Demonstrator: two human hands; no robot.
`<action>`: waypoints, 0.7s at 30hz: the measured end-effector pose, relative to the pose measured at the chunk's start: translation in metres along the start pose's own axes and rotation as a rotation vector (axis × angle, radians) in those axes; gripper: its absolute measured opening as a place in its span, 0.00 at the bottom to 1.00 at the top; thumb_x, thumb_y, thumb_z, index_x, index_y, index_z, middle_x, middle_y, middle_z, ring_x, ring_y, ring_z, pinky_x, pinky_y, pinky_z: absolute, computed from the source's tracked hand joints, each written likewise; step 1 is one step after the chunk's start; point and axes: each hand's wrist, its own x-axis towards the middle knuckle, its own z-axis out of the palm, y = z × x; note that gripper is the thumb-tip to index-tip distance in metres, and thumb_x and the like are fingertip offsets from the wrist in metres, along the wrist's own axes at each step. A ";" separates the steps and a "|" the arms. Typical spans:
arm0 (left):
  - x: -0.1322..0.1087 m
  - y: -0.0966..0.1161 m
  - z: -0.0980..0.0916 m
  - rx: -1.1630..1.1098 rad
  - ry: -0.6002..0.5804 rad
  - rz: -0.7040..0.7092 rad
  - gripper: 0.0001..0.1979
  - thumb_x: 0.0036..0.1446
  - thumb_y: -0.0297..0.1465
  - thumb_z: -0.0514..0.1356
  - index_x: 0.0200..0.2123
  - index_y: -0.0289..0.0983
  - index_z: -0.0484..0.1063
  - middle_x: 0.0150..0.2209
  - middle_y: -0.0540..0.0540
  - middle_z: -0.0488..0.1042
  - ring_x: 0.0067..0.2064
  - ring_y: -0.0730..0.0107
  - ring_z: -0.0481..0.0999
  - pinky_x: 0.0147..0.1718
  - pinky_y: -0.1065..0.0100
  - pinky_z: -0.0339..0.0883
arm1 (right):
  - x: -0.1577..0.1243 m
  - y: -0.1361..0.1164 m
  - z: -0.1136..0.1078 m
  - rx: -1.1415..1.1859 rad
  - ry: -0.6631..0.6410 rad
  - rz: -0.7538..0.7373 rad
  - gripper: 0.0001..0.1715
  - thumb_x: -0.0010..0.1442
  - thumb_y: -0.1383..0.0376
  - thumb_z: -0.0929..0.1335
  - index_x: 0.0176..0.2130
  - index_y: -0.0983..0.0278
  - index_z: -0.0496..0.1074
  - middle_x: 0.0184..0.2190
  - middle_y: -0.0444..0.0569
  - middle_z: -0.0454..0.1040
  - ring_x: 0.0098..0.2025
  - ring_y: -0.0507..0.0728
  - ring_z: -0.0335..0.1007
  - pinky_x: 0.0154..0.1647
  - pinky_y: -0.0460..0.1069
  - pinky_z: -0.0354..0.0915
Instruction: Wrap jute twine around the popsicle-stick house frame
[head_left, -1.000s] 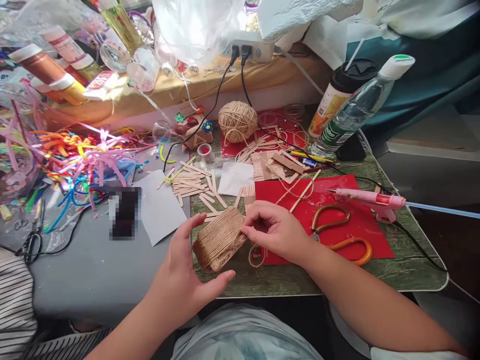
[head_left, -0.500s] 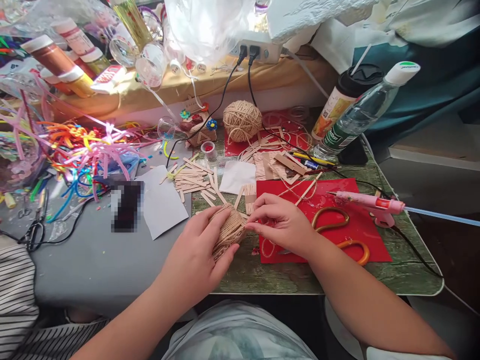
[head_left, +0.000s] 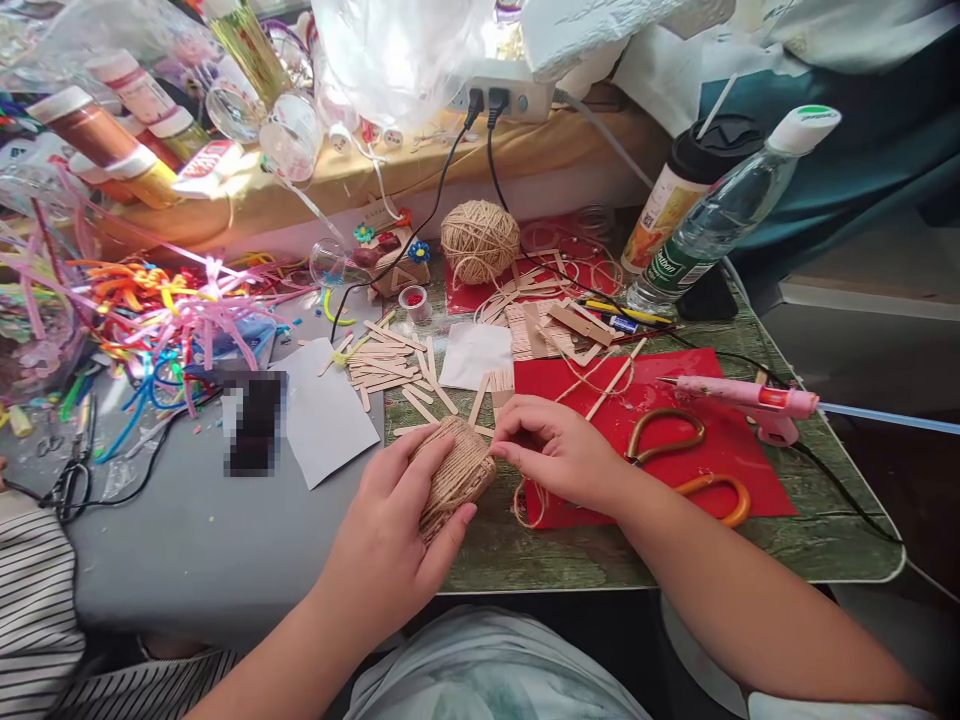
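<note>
My left hand point(head_left: 397, 520) grips a small block wrapped in jute twine point(head_left: 463, 468), fingers over its top and thumb along its near side. Thumb and forefinger of my right hand point(head_left: 562, 450) pinch the loose strand of jute twine at the block's right edge. A loop of that twine point(head_left: 531, 508) trails below my right hand, over the edge of a red sheet point(head_left: 600, 385). Scissors point(head_left: 701, 485) with orange-brown handles lie on this sheet, their blades partly hidden by my right forearm. A pink glue gun point(head_left: 739, 394) rests at the sheet's right side.
Behind my hands are loose craft sticks point(head_left: 386, 360), a white paper square point(head_left: 476, 353) and a ball of twine point(head_left: 480, 242). A water bottle point(head_left: 720, 230) and a cup point(head_left: 667, 200) stand back right. Black cords point(head_left: 442, 180) cross the table. A striped sleeve point(head_left: 34, 600) shows at left.
My left hand has tilted the wrapped block slightly, showing more of its top face. My right hand keeps its pinch beside the block's edge. The whole view has shifted a little.
</note>
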 end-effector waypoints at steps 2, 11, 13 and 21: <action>-0.001 0.000 0.001 -0.004 0.009 0.002 0.32 0.68 0.34 0.62 0.72 0.45 0.58 0.68 0.36 0.65 0.68 0.46 0.68 0.66 0.44 0.68 | 0.000 -0.001 0.000 -0.002 -0.014 0.010 0.06 0.68 0.65 0.73 0.36 0.62 0.76 0.37 0.47 0.72 0.39 0.56 0.70 0.40 0.51 0.66; -0.012 -0.009 0.004 -0.105 0.081 -0.038 0.31 0.68 0.32 0.63 0.71 0.46 0.59 0.67 0.36 0.66 0.68 0.46 0.67 0.66 0.42 0.67 | 0.000 -0.005 0.009 -0.014 -0.037 0.084 0.08 0.68 0.64 0.73 0.34 0.63 0.76 0.34 0.46 0.72 0.36 0.55 0.68 0.37 0.49 0.65; -0.012 -0.011 0.005 -0.141 0.128 -0.042 0.31 0.68 0.31 0.63 0.71 0.45 0.60 0.66 0.36 0.66 0.67 0.47 0.69 0.66 0.43 0.67 | -0.002 -0.004 0.009 -0.020 -0.026 0.041 0.08 0.69 0.65 0.72 0.35 0.63 0.76 0.34 0.47 0.72 0.36 0.55 0.69 0.37 0.50 0.66; -0.014 -0.031 0.057 -0.394 0.418 0.040 0.30 0.71 0.40 0.59 0.72 0.45 0.58 0.64 0.35 0.65 0.68 0.46 0.66 0.66 0.40 0.65 | -0.008 -0.009 0.002 -0.025 0.068 -0.194 0.04 0.71 0.64 0.72 0.40 0.61 0.76 0.38 0.50 0.74 0.40 0.57 0.72 0.44 0.53 0.71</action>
